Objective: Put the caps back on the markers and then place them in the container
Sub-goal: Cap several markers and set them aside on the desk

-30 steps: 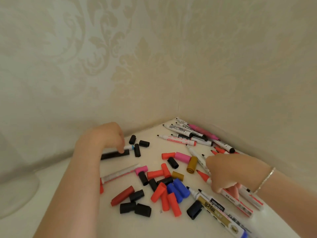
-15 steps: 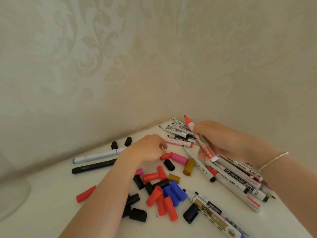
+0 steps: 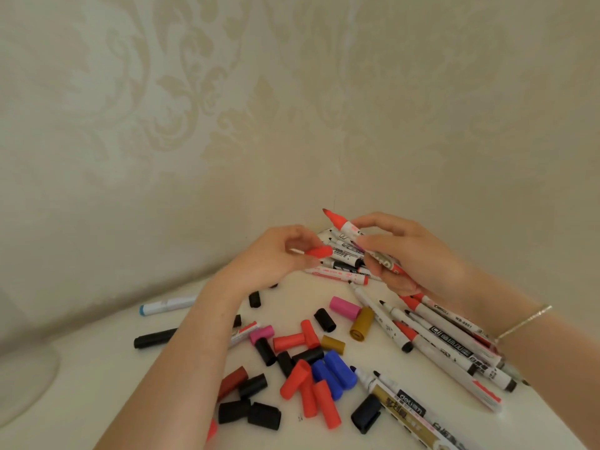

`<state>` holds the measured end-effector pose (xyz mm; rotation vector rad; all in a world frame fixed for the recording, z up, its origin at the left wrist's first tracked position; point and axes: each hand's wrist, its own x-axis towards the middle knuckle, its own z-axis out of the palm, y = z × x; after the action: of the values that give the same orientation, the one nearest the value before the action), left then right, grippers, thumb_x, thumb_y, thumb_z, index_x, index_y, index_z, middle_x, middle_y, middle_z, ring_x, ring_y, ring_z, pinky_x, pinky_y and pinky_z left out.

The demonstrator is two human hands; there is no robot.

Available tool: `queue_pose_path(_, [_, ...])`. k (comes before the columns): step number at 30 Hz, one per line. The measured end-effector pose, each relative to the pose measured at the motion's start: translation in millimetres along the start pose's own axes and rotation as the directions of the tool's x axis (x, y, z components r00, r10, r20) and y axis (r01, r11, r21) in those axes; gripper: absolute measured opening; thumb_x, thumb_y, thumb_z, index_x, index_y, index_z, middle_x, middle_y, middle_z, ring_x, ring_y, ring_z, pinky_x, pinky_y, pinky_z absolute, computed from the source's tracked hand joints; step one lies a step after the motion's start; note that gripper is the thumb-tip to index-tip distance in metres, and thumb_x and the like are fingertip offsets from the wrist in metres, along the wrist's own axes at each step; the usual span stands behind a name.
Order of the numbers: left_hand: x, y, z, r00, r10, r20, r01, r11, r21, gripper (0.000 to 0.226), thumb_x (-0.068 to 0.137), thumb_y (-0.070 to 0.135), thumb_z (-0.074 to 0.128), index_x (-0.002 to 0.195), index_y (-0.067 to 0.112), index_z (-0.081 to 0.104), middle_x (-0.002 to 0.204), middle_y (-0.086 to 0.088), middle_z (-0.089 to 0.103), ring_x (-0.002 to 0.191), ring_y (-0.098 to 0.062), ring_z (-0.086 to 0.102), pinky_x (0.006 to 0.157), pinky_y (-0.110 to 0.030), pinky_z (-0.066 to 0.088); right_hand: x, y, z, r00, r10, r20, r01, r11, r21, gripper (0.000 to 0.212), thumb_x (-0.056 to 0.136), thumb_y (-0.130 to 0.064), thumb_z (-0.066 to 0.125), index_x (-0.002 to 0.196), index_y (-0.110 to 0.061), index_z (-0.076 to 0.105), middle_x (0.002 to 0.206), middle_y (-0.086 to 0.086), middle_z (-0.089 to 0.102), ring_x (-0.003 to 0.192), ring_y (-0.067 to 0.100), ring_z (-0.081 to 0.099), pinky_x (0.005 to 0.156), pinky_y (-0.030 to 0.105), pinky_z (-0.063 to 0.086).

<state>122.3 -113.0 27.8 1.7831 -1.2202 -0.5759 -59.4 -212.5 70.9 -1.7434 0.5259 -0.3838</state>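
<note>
Table: white, smooth, set into a corner where two walls meet; it carries a scatter of loose caps and uncapped markers.
Walls: cream wallpaper with a pale damask leaf pattern; the corner seam runs down to the far tip of the table, behind the hands.
Left hand: raised above the table, fingers curled, pinching a red cap between thumb and fingertips, the cap pointing right.
Right hand: raised just beside the left, gripping a red marker by its white barrel, the red tip tilted up and to the left, apart from the cap.
Bracelet: thin, pale chain on the right wrist.
Marker pile: white-barrelled markers with black and red tips, lying under and in front of the right forearm; more lie in the corner behind the hands.
Loose caps: red, black, blue, pink and ochre, clustered in the middle of the table between the forearms.
Black marker: capped, lying left of the left forearm.
Blue-ended marker: white barrel, farther back on the left, near the wall.
White rounded object: at the far left edge, partly out of view; what it is cannot be told.
</note>
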Motion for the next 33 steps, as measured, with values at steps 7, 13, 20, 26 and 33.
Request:
queue_pose_path(7, [-13, 19, -17, 0.996, 0.070, -0.056, -0.083, 0.955, -0.284, 0.021, 0.083, -0.001, 0.068, 0.102, 0.008, 0.063, 0.102, -0.005, 0.074, 0.101, -0.017, 0.069, 0.095, -0.031, 0.051, -7, -10, 2, 0.992, -0.122, -0.026, 0.119, 0.990, -0.078, 0.030, 0.093, -0.006, 0.052, 0.111, -0.025, 0.067, 0.052, 0.009, 0.044, 0.031, 0.009, 0.024, 0.032, 0.014, 0.020])
queue_pose_path(13, [-18, 23, -22, 0.998, 0.065, 0.015, -0.049, 0.871, -0.489, 0.038, 0.093, 0.009, 0.056, 0.127, 0.026, 0.056, 0.108, -0.005, 0.072, 0.105, -0.019, 0.068, 0.093, -0.032, 0.052, -6, -12, 8, 0.987, -0.161, -0.019, 0.157, 0.979, -0.131, 0.030, 0.094, -0.006, 0.050, 0.112, -0.024, 0.067, 0.054, 0.012, 0.040, 0.031, 0.007, 0.025, 0.033, 0.015, 0.023])
queue_pose_path(20, [-12, 36, -16, 0.999, -0.030, -0.027, -0.006, 0.544, -0.839, 0.009, 0.096, 0.014, 0.050, 0.098, 0.011, 0.058, 0.104, -0.014, 0.072, 0.097, -0.023, 0.070, 0.081, -0.033, 0.057, -6, -12, 12, 0.974, -0.223, -0.031, 0.214, 0.959, -0.186, 0.029, 0.094, -0.008, 0.052, 0.111, -0.027, 0.066, 0.054, 0.009, 0.039, 0.034, 0.004, 0.029, 0.035, 0.013, 0.027])
queue_pose_path(26, [-14, 40, -17, 1.000, -0.025, -0.014, 0.003, 0.587, -0.809, 0.017, 0.097, 0.015, 0.047, 0.092, 0.007, 0.061, 0.106, -0.015, 0.072, 0.100, -0.023, 0.070, 0.082, -0.033, 0.058, -4, -12, 12, 0.972, -0.229, -0.050, 0.211, 0.948, -0.239, 0.029, 0.093, -0.013, 0.053, 0.106, -0.036, 0.066, 0.054, 0.005, 0.041, 0.037, 0.004, 0.030, 0.037, 0.016, 0.028])
queue_pose_path(33, [-18, 38, -21, 0.998, -0.055, -0.020, 0.029, 0.761, -0.648, 0.009, 0.095, 0.013, 0.055, 0.102, 0.010, 0.053, 0.104, -0.015, 0.073, 0.100, -0.026, 0.070, 0.090, -0.041, 0.054, -1, -9, 9, 0.971, -0.234, -0.045, 0.183, 0.856, -0.483, 0.030, 0.094, -0.017, 0.053, 0.108, -0.040, 0.065, 0.049, -0.006, 0.044, 0.040, 0.005, 0.033, 0.041, 0.015, 0.030])
